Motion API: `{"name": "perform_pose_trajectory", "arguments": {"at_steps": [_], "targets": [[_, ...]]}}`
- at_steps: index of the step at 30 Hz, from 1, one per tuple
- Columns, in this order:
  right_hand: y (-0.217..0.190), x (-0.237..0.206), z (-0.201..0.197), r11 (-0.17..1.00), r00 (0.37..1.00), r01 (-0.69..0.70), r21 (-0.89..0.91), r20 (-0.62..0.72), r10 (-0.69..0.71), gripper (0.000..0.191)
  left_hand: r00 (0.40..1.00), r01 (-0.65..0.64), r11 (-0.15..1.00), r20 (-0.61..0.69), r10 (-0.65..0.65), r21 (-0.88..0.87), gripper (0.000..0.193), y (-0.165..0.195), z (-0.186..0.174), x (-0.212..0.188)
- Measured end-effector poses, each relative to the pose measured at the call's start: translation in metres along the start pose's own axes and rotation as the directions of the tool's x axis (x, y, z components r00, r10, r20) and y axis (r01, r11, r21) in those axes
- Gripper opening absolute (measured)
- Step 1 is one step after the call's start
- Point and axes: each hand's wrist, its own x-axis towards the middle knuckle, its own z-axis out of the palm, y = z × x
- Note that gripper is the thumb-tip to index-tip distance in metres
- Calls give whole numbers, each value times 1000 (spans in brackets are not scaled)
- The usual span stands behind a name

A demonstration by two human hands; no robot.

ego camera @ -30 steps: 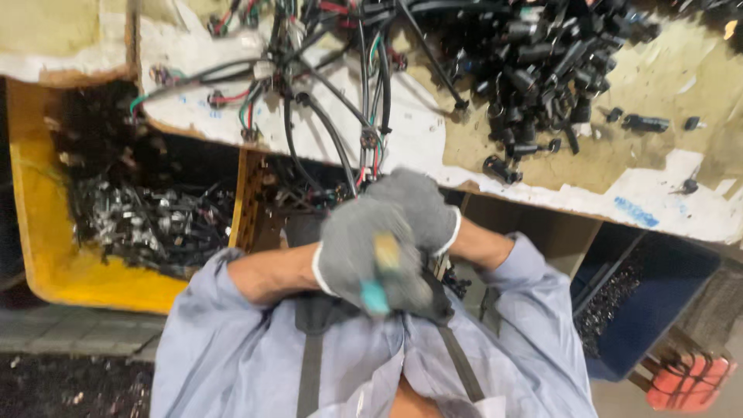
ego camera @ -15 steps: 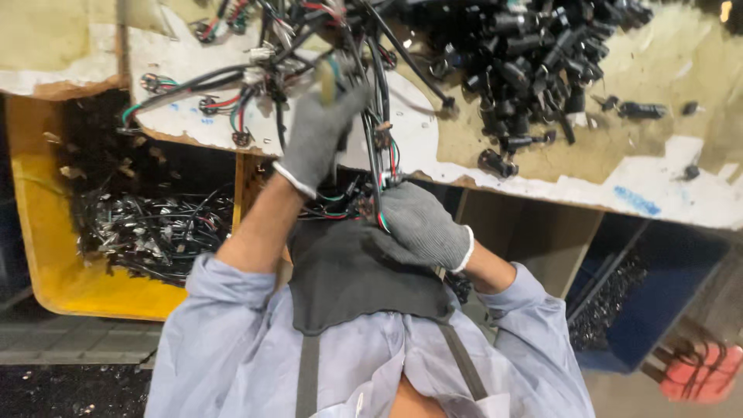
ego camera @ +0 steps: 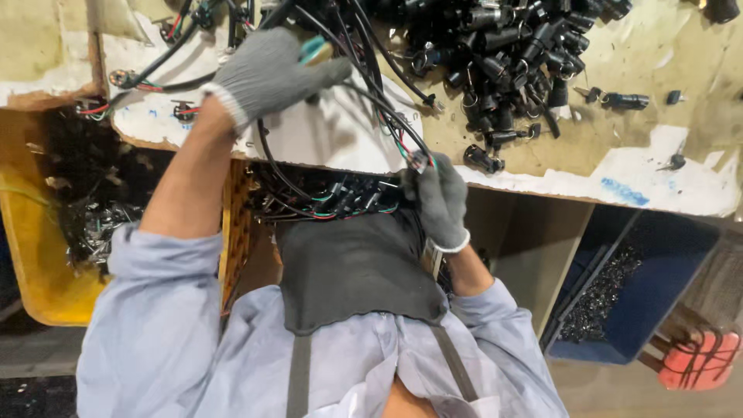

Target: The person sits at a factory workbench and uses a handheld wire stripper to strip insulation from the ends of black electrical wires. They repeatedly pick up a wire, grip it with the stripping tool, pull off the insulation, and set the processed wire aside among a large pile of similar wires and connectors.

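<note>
One black cable (ego camera: 364, 93) between left hand (ego camera: 267, 73), right hand (ego camera: 441, 197)

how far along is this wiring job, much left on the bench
Looks done: a bunch of wired leads lies at the bench edge. In hand: the left hand grips a teal-handled tool over the cable tangle, while the right hand pinches a connector on a black cable. Left: a large pile of loose black parts, so probably plenty.
</note>
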Motion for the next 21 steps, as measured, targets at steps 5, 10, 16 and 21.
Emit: {"name": "perform_pose_trajectory", "arguments": {"at_steps": [5,10,16,21], "targets": [[14,1,24,979,996,-90,181,13,90,31,982,184,703,162,-99,-687,49,17,62,-65],[13,1,34,563,918,367,-741,194,-345,38,959,270,180,247,-140,-946,33,21,137,-81],[-16,13,28,828,965,55,-558,-184,-188,34,576,-609,759,-788,220,-233,17,24,137,-87],[-53,-5,29,299,583,780,-550,462,-669,21,783,-267,911,-481,395,314,18,4,114,-62]]}}
